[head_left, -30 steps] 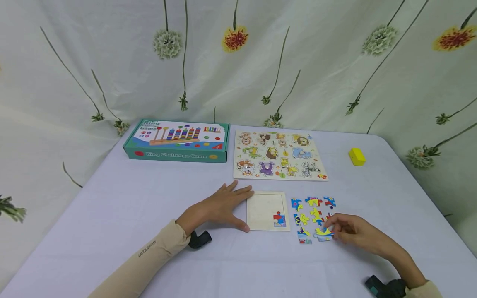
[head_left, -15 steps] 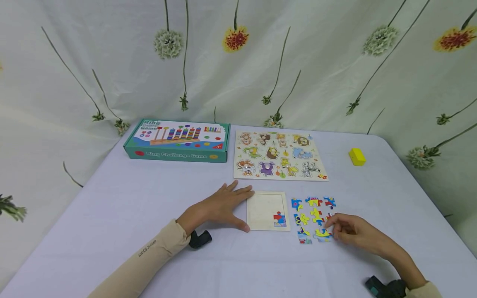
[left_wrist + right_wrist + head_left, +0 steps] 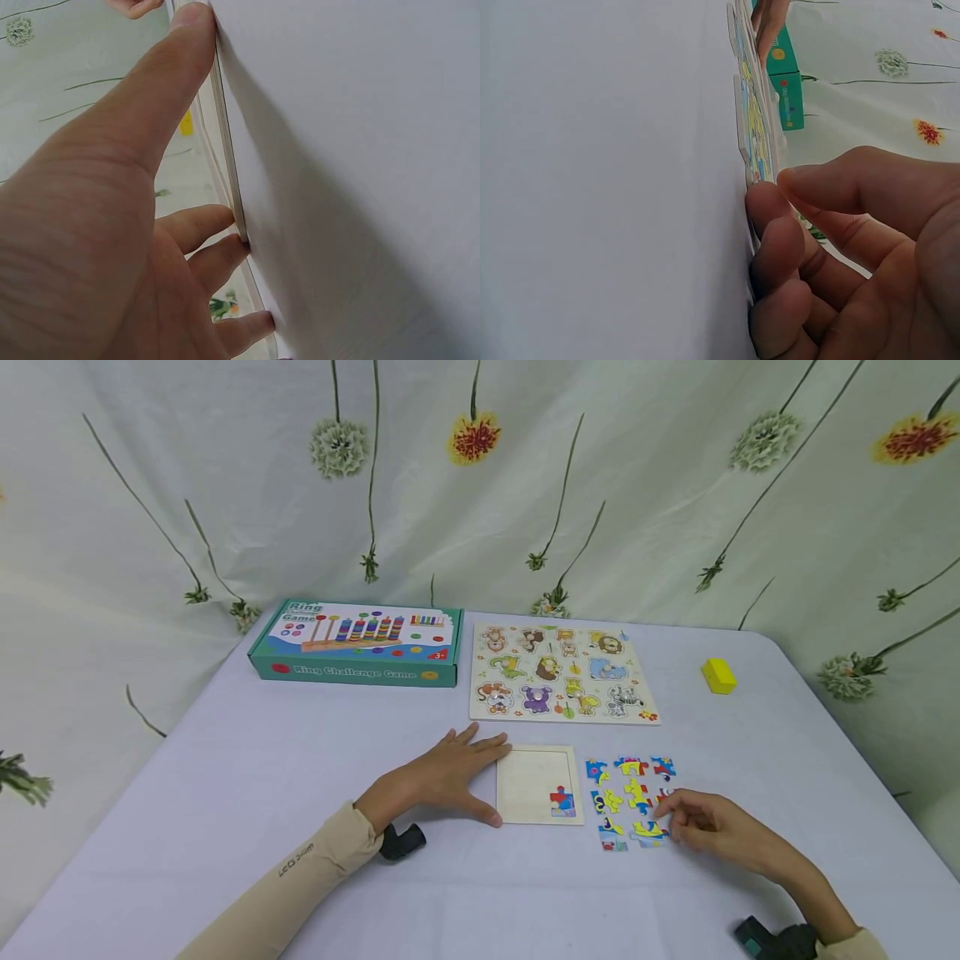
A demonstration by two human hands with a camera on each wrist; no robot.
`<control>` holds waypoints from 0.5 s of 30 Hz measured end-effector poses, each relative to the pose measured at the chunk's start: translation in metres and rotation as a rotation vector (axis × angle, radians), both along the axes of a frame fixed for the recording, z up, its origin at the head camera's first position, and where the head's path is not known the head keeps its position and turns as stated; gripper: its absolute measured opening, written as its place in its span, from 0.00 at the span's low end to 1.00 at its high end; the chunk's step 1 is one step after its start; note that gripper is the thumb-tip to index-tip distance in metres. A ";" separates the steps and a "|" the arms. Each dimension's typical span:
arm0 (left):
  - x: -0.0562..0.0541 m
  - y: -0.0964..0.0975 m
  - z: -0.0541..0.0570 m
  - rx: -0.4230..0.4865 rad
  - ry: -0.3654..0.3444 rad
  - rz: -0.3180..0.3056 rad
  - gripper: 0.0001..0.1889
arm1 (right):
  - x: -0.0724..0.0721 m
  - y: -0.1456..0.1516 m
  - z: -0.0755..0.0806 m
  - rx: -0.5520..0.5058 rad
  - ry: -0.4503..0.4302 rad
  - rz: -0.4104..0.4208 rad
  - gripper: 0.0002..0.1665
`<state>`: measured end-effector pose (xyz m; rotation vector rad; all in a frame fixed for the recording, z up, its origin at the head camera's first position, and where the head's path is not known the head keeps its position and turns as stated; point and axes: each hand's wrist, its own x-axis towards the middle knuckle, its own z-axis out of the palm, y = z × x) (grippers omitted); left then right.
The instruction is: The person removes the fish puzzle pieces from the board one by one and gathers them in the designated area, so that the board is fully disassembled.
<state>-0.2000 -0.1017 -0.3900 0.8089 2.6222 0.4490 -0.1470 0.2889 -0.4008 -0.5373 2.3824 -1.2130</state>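
Note:
In the head view my left hand (image 3: 453, 774) spreads its thumb and fingers along the left side of a shallow wooden puzzle tray (image 3: 525, 785). The left wrist view shows the thumb (image 3: 193, 30) and fingertips right at the tray's edge. One red and blue jigsaw piece (image 3: 562, 802) lies in the tray's lower right corner. My right hand (image 3: 716, 828) rests on the table with loosely curled fingers, nothing visible in its grasp. Its fingertips are right at the loose jigsaw pieces (image 3: 636, 793), yellow, red and blue, and hide some of them.
Behind the tray lies a wooden animal puzzle board (image 3: 558, 677). A green Ring Challenge Game box (image 3: 356, 647) stands at the back left, and a yellow block (image 3: 718, 677) at the back right. A flowered cloth (image 3: 645, 485) hangs behind the white table.
My right index finger has drawn back slightly to the right from the lower jigsaw piece, and then stays put. My left hand and the tray have not moved.

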 end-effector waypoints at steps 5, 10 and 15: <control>0.000 0.000 0.000 -0.002 0.003 0.002 0.54 | 0.000 0.000 0.000 0.000 0.004 -0.002 0.13; -0.001 0.000 -0.001 0.002 0.003 0.004 0.53 | 0.000 -0.001 0.000 0.000 0.012 0.000 0.13; 0.000 0.000 -0.001 0.005 0.002 0.006 0.53 | 0.001 0.000 0.001 -0.003 0.017 0.002 0.14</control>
